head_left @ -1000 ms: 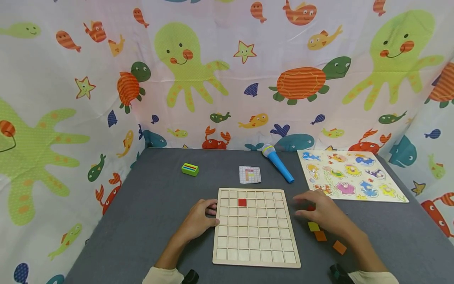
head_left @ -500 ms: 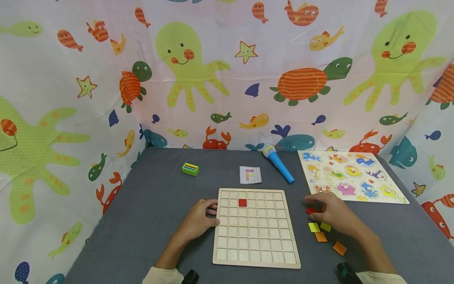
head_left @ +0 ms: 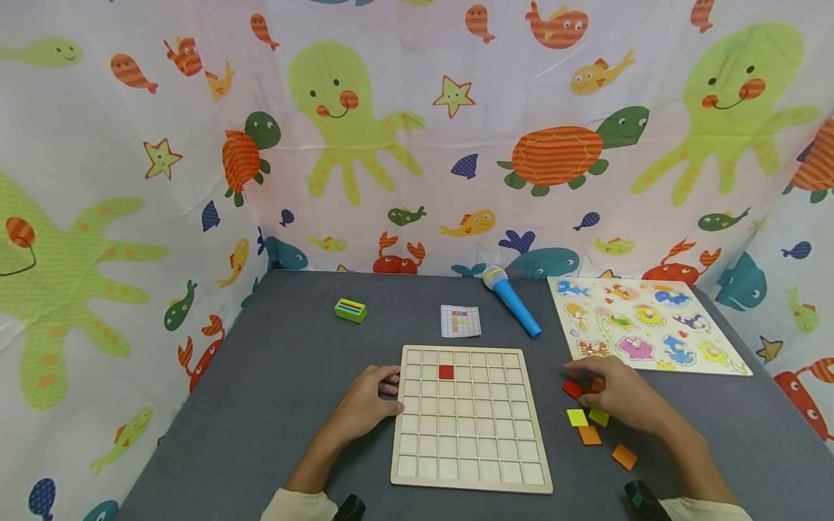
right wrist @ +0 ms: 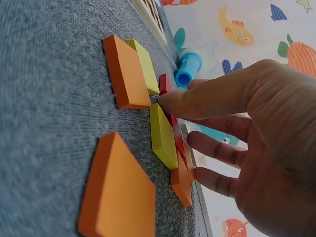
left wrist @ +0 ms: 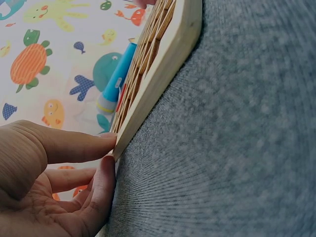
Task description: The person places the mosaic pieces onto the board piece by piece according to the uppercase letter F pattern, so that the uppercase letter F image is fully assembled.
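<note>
A wooden grid board (head_left: 478,425) lies flat, one red square tile (head_left: 446,372) in a cell near its far edge. My left hand (head_left: 363,407) pinches the board's left edge between thumb and fingers, as the left wrist view shows up close. To the right, my right hand (head_left: 627,396) hovers over a cluster of square tiles, thumb and fingers loosely bent and apart. Beneath them lie a red tile (head_left: 572,389), two yellow tiles (right wrist: 163,136) and several orange tiles (right wrist: 126,74). In the right wrist view the thumb tip overlaps the red tiles, partly hiding them.
Behind the board lie a small card with a coloured grid pattern (head_left: 460,321) and a blue toy microphone (head_left: 515,304). A sea-animal puzzle board (head_left: 651,325) stands back right, close to the right hand. A green block with coloured stripes (head_left: 350,311) sits back left.
My right hand has moved right, away from the board, uncovering red and yellow tiles. The left hand and the board stay in place.
</note>
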A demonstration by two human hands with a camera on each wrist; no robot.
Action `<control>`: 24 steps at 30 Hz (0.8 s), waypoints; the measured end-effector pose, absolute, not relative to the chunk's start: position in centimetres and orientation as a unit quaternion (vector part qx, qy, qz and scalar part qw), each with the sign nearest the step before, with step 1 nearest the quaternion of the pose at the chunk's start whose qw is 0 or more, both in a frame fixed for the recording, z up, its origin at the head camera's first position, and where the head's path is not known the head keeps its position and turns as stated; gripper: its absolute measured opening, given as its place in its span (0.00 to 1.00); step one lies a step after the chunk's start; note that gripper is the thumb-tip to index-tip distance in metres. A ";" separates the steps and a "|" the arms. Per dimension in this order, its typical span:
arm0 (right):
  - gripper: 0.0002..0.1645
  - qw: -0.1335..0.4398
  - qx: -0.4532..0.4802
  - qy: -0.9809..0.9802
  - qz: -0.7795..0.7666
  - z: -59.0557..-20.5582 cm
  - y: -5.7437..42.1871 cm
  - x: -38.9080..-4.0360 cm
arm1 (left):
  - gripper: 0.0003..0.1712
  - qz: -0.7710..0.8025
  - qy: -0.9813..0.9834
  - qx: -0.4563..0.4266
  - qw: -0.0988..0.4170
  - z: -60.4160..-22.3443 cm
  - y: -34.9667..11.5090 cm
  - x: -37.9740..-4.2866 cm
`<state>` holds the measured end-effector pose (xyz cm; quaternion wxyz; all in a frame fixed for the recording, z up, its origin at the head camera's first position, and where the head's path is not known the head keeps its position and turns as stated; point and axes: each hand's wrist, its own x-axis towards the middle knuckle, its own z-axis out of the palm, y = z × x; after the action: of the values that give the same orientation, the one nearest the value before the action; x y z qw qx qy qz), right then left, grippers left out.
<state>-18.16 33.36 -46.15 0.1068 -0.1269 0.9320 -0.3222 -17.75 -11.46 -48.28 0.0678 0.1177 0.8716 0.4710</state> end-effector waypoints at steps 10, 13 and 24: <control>0.27 0.097 -0.131 0.942 -0.293 -46.4 33.2 -18.5 | 0.35 0.468 0.873 0.120 0.066 -48.3 -11.5 -17.7; 0.27 0.085 -0.142 0.943 -0.290 -46.6 33.2 -18.5 | 0.35 0.469 0.873 0.121 0.067 -48.3 -11.6 -17.7; 0.23 0.071 -0.145 0.947 -0.277 -46.6 32.9 -18.4 | 0.36 0.467 0.873 0.124 0.066 -48.2 -11.6 -17.7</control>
<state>-18.36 32.87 -46.55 0.0712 -0.1448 0.9473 -0.2766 -17.71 -11.57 -48.22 0.0658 0.1240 0.8732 0.4668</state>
